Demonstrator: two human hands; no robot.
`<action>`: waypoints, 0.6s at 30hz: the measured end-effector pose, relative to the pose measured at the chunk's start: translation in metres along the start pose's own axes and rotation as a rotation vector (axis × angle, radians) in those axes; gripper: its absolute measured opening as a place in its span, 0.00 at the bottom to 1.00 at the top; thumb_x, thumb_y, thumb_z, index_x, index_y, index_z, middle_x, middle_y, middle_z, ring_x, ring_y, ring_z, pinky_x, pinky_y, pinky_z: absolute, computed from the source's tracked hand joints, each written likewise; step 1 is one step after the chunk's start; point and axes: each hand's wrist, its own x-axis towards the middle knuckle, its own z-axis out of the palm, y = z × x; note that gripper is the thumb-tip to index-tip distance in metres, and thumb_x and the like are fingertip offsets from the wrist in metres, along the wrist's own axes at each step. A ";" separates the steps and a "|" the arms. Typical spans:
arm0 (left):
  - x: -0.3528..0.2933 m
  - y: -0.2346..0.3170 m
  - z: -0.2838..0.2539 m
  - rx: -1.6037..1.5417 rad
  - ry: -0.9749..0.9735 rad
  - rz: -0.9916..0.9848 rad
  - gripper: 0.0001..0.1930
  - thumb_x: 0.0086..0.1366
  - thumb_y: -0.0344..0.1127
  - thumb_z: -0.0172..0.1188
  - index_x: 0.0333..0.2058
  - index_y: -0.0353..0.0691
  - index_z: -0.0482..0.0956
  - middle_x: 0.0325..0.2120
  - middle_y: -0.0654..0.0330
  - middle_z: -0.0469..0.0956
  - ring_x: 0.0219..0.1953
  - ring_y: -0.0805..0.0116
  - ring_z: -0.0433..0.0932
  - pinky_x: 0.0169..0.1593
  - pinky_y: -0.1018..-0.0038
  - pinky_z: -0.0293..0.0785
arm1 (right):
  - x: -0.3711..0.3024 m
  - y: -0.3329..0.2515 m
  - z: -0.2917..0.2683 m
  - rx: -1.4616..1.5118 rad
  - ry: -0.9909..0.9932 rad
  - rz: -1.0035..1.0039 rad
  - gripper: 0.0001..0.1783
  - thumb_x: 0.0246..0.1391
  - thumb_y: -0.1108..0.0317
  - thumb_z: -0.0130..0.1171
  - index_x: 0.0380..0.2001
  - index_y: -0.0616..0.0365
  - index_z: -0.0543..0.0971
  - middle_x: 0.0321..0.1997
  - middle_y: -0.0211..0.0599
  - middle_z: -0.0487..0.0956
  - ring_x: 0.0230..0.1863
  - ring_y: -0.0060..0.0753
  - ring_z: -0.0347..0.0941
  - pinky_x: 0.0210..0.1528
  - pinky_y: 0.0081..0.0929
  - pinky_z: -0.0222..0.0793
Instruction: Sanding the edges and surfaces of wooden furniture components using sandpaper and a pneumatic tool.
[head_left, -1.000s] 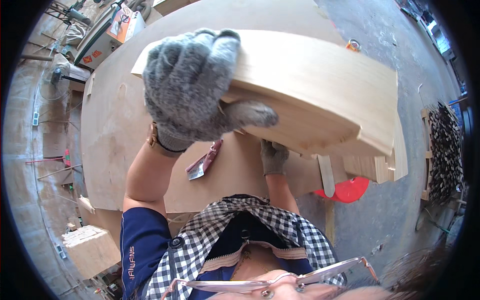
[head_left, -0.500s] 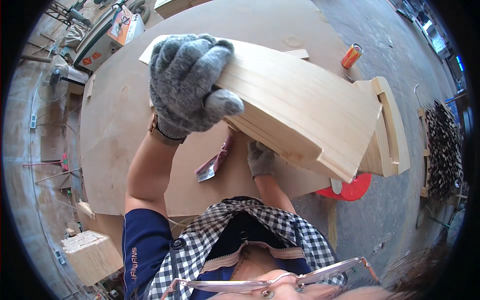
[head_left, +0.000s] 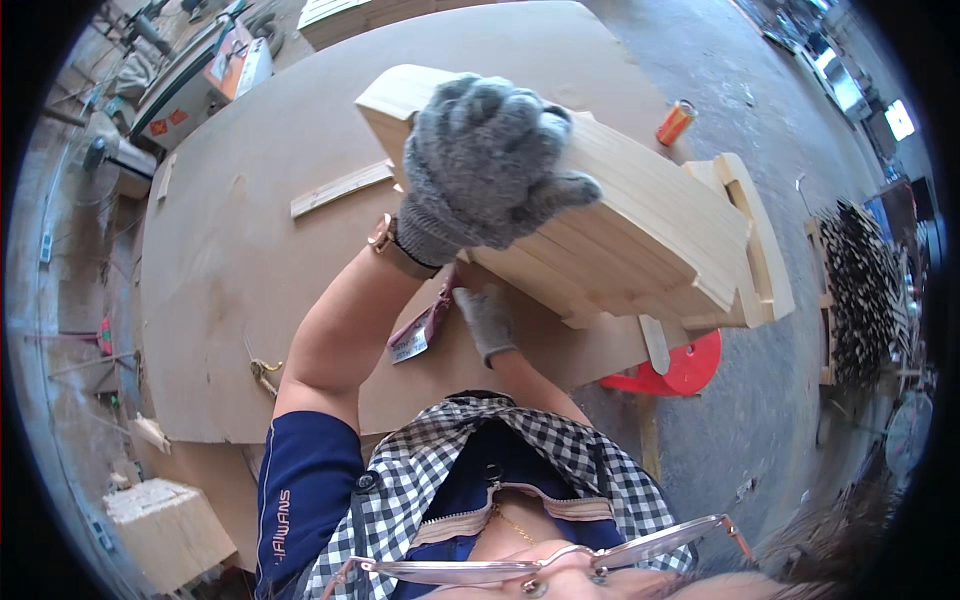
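My left hand [head_left: 490, 165], in a grey knit glove, is closed over the upper edge of a stack of pale wooden boards [head_left: 640, 235]. The boards are tilted above the table, with their long side running from upper left to lower right. Notched ends show at the lower right. My right hand [head_left: 487, 322], also gloved, is low beside the boards' lower edge; its fingers are partly hidden there. Left of that hand lies a dark pink strip with a white label [head_left: 415, 335]. Beyond the boards' right end, another pale wooden piece with a slot [head_left: 757, 240] shows.
A large brown tabletop [head_left: 230, 270] spreads under the work. On it are a narrow wood strip [head_left: 342, 188] and an orange-red can [head_left: 676, 122] near the far right edge. A red round object [head_left: 690, 365] is beside the table. A wooden block [head_left: 170, 535] stands lower left, stacked sticks [head_left: 860, 290] at right.
My left hand has moved right and the boards have turned, so more of their layered side shows. My right hand has shifted a little left. The narrow strip has come into fuller view.
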 end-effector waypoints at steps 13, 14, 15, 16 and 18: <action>0.041 0.059 0.047 0.005 -0.073 -0.041 0.19 0.66 0.48 0.47 0.39 0.36 0.76 0.37 0.52 0.75 0.43 0.52 0.73 0.51 0.56 0.65 | 0.004 0.042 -0.016 -0.158 0.094 -0.137 0.14 0.51 0.67 0.50 0.40 0.63 0.73 0.38 0.54 0.76 0.41 0.53 0.75 0.43 0.48 0.69; 0.043 0.062 0.046 -0.001 -0.070 -0.033 0.19 0.66 0.48 0.47 0.39 0.36 0.76 0.37 0.52 0.75 0.43 0.52 0.73 0.51 0.56 0.65 | -0.002 0.045 -0.013 -0.154 0.103 -0.135 0.14 0.51 0.67 0.50 0.40 0.63 0.73 0.38 0.54 0.76 0.41 0.53 0.75 0.43 0.48 0.69; 0.043 0.065 0.045 0.019 -0.059 -0.022 0.19 0.66 0.48 0.47 0.39 0.36 0.76 0.37 0.52 0.75 0.43 0.52 0.73 0.50 0.56 0.65 | -0.013 0.049 -0.006 -0.461 0.274 -0.053 0.12 0.51 0.66 0.50 0.37 0.61 0.74 0.38 0.53 0.77 0.40 0.52 0.75 0.42 0.48 0.69; 0.044 0.068 0.045 0.038 -0.049 -0.012 0.19 0.66 0.48 0.47 0.38 0.36 0.76 0.37 0.52 0.76 0.42 0.52 0.73 0.50 0.57 0.65 | -0.015 0.055 -0.006 -0.616 0.362 -0.013 0.11 0.51 0.66 0.50 0.36 0.60 0.75 0.38 0.53 0.77 0.40 0.52 0.75 0.42 0.47 0.70; 0.044 0.065 0.038 0.036 -0.040 -0.022 0.19 0.66 0.48 0.48 0.38 0.36 0.76 0.37 0.52 0.76 0.42 0.52 0.73 0.50 0.57 0.66 | -0.030 0.045 -0.029 -0.658 0.446 -0.107 0.12 0.49 0.63 0.53 0.33 0.58 0.75 0.36 0.51 0.76 0.35 0.51 0.75 0.38 0.46 0.70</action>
